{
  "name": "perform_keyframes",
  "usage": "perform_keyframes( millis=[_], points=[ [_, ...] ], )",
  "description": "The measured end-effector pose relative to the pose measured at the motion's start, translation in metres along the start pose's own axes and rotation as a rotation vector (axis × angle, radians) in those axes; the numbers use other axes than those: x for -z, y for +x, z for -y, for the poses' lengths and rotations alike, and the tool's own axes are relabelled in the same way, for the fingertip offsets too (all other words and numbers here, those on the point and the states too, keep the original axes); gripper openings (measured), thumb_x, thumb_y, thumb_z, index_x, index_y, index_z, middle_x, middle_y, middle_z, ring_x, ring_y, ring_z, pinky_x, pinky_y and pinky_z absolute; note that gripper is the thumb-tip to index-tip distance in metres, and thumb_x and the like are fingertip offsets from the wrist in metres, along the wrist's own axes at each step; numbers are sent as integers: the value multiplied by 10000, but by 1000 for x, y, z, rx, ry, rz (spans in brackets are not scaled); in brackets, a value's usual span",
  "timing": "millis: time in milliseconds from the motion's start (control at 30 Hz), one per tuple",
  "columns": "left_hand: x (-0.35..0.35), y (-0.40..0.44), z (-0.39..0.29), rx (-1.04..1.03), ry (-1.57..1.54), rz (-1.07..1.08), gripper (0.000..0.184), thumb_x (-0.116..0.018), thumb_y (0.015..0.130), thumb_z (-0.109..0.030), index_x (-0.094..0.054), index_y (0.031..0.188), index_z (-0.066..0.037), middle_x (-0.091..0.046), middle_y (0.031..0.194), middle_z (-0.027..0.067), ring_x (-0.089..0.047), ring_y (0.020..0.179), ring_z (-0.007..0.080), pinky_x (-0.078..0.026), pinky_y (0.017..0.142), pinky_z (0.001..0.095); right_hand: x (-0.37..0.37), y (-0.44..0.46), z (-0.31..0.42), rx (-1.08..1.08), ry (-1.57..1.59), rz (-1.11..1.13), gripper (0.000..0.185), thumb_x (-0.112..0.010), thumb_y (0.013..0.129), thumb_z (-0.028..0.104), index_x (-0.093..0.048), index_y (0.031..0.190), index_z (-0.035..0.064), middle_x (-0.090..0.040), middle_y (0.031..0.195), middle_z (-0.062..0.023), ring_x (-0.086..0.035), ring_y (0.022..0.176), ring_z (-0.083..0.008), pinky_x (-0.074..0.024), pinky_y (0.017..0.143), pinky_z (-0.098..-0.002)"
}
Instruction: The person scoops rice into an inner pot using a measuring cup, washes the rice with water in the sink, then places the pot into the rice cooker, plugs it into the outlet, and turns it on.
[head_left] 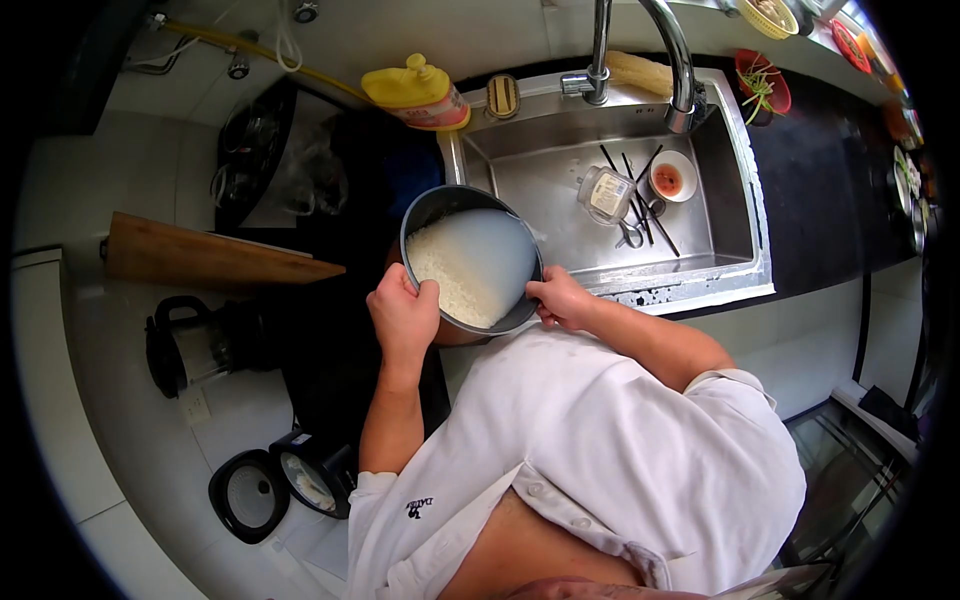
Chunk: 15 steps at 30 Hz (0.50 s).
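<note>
A dark round pot [422,205] holds white rice [455,275] and cloudy water, with the rice heaped on its left side and the water to the right. My left hand [405,305] is closed on the pot's lower left rim. On the right side, my right hand [562,298] grips the rim with its fingers closed. The pot is tilted, just left of the steel sink [530,165]. In the sink lie a clear jar [608,195] with a label, several dark chopsticks [668,235] and a small white bowl [673,177] with reddish contents.
A faucet [597,85] arches over the sink. Behind it are a yellow bottle [415,95] and a loofah [640,73]. A red bowl [765,85] stands right of the sink. At left are a wooden board [210,252], a glass jug [195,345] and an open cooker [312,475].
</note>
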<state>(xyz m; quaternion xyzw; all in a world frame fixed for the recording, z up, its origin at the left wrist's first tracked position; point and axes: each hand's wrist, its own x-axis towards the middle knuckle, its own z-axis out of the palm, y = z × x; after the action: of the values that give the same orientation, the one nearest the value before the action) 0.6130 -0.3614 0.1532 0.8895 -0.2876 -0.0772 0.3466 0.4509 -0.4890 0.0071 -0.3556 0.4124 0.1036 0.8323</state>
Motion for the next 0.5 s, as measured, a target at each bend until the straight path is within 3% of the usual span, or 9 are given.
perform_keyframes(
  millis=[200, 300, 400, 500],
  points=[
    [2, -4, 3, 29, 20, -16, 266, -612, 689, -66, -369, 602, 0, -429, 497, 145, -399, 442, 231, -378, 472, 353, -2, 4, -2, -9, 1, -9, 193, -575, 885, 98, -416, 918, -6, -431, 659, -47, -427, 477, -133, -379, 374, -325],
    [7, -5, 6, 11, 61, 3, 223, -588, 705, -79, -403, 613, 4, -479, 507, 159, -503, 442, 321, -426, 479, 369, -5, 1, 0, -8, -12, -14, 195, -579, 880, 92, -418, 922, -8, -431, 675, -47, -427, 479, -132, -385, 371, -327],
    [6, -8, 11, 27, -8, -22, 264, -619, 691, -68, -379, 603, 0, -443, 496, 137, -409, 436, 222, -379, 467, 348, -6, 0, 2, 3, -27, -5, 186, -576, 877, 86, -426, 922, -14, -428, 680, -45, -424, 476, -131, -388, 371, -328],
    [12, -9, 14, 20, -27, -34, 265, -624, 690, -63, -381, 605, 1, -441, 492, 133, -412, 431, 216, -379, 464, 344, -14, -4, 7, 14, -43, 4, 177, -572, 875, 81, -437, 924, -21, -428, 687, -44, -422, 475, -130, -389, 372, -328]
  ],
)
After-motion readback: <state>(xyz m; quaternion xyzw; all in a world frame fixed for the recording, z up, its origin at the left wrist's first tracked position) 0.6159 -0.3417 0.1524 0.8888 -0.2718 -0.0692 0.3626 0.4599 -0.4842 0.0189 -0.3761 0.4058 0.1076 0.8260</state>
